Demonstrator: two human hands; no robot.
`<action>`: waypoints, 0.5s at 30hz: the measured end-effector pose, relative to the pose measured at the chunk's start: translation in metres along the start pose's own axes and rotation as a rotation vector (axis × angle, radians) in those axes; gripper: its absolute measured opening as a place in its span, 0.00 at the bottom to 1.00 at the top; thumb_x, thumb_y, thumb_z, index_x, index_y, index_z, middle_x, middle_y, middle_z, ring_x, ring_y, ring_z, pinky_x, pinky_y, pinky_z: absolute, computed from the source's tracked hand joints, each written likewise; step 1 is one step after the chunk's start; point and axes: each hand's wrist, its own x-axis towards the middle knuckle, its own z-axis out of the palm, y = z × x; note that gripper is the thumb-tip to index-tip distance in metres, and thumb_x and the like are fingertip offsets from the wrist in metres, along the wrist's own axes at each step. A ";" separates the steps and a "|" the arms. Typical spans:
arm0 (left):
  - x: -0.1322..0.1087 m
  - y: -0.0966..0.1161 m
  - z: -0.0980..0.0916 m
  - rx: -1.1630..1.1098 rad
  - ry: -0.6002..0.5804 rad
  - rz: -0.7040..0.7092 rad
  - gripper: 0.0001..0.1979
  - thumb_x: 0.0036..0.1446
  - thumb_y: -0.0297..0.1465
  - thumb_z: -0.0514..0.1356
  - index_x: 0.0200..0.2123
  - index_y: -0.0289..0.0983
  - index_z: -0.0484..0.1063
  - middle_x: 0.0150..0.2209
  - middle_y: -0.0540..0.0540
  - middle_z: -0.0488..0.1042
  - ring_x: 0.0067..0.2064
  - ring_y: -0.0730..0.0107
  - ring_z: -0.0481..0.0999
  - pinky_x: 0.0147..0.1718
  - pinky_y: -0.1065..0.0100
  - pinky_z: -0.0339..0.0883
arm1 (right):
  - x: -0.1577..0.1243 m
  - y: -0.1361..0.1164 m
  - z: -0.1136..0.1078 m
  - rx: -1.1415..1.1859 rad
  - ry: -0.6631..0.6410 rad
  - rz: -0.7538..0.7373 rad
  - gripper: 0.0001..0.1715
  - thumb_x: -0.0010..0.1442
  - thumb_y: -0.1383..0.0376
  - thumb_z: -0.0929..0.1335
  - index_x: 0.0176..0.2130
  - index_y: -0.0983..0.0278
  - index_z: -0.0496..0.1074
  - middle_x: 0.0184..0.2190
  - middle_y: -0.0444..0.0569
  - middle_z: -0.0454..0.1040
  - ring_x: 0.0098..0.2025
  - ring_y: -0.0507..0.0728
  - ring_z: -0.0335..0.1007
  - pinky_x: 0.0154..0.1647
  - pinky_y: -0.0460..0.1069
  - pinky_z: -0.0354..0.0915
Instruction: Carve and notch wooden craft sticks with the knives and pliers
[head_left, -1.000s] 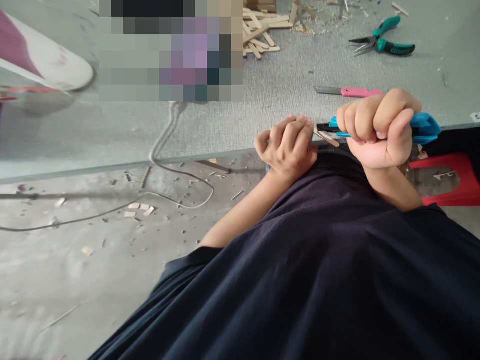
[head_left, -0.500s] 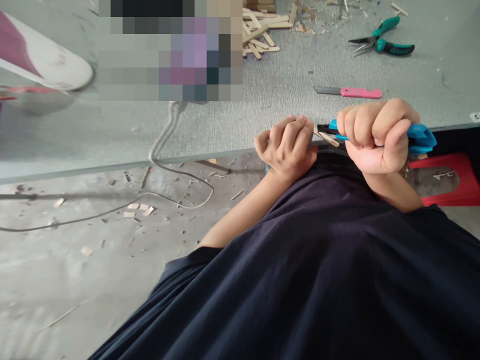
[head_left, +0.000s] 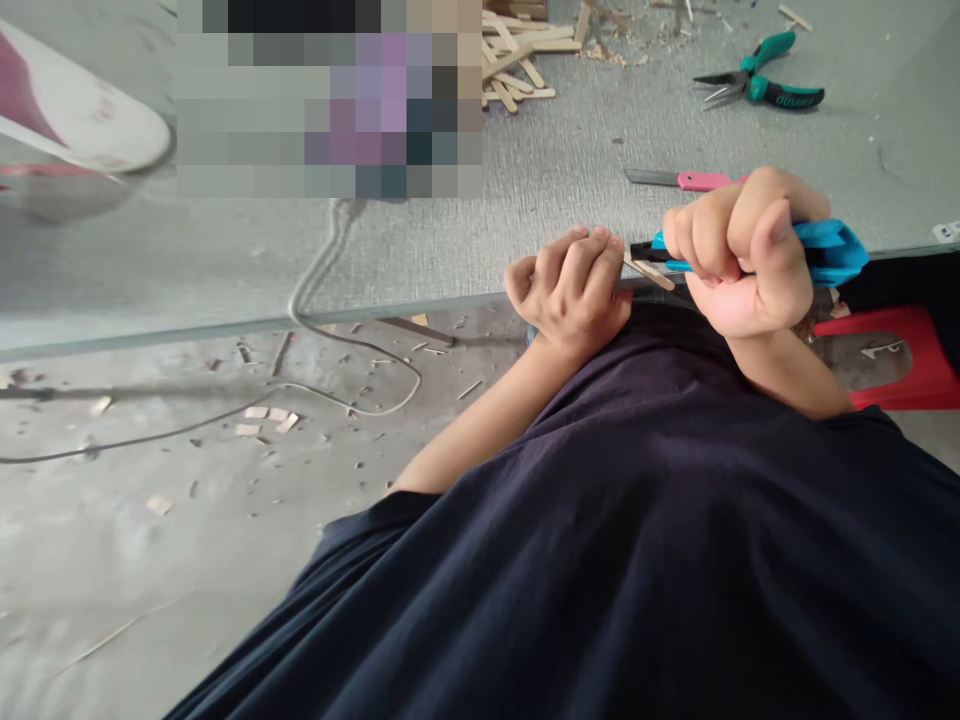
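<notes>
Nearest is the dark shirt (head_left: 600, 540), with both hands beyond it, at the near edge of the tabletop (head_left: 450, 250). The left hand (head_left: 570, 285) is curled, knuckles up, gripping one end of a stick (head_left: 654, 272) at its fingertips; most of its grasp is hidden under the fingers. The stick's free, rounded end sticks out to the right, slanting back toward the shirt, in the gap between the two hands. The right hand (head_left: 750, 250) is closed tightly in a fist around a blue cutter (head_left: 836, 250), its thumb raised along the near side. The cutter's black front part points left, above the stick and just beside the left fingertips; whether blade and wood touch cannot be told. Low on the right, a red stool (head_left: 930, 355) shows below the tabletop. Just past the right hand lies a pink knife (head_left: 701, 181), partly covered by the knuckles, its blade pointing left. Farther off are green-handled pliers (head_left: 765, 85), handles spread, and, to their left, a loose pile of sticks (head_left: 529, 50).
</notes>
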 end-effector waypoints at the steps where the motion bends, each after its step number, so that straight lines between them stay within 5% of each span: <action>1: 0.000 -0.001 0.001 0.011 -0.005 0.003 0.18 0.71 0.41 0.61 0.59 0.52 0.83 0.63 0.42 0.88 0.71 0.31 0.81 0.66 0.33 0.65 | 0.002 -0.002 0.002 -0.006 -0.016 -0.003 0.42 0.70 0.41 0.75 0.25 0.59 0.51 0.16 0.36 0.45 0.18 0.50 0.37 0.25 0.54 0.46; 5: -0.002 -0.003 0.004 0.069 0.038 0.052 0.19 0.71 0.40 0.62 0.62 0.55 0.82 0.62 0.43 0.89 0.69 0.34 0.83 0.64 0.33 0.65 | 0.009 0.003 0.006 -0.035 -0.051 -0.033 0.36 0.74 0.46 0.73 0.26 0.58 0.54 0.18 0.36 0.43 0.18 0.50 0.39 0.23 0.53 0.44; 11: -0.002 0.000 -0.001 0.067 0.025 0.075 0.22 0.75 0.42 0.59 0.67 0.58 0.81 0.67 0.47 0.85 0.69 0.37 0.83 0.65 0.36 0.63 | 0.002 0.033 -0.004 -0.024 -0.020 -0.216 0.42 0.73 0.41 0.70 0.22 0.58 0.48 0.12 0.34 0.40 0.13 0.49 0.32 0.15 0.52 0.42; 15: -0.001 -0.002 0.003 0.058 0.037 0.071 0.23 0.73 0.42 0.61 0.67 0.56 0.81 0.67 0.47 0.86 0.68 0.38 0.84 0.65 0.38 0.65 | -0.016 0.036 -0.007 -0.045 0.046 -0.293 0.39 0.74 0.43 0.69 0.22 0.57 0.51 0.11 0.34 0.43 0.12 0.50 0.37 0.17 0.51 0.48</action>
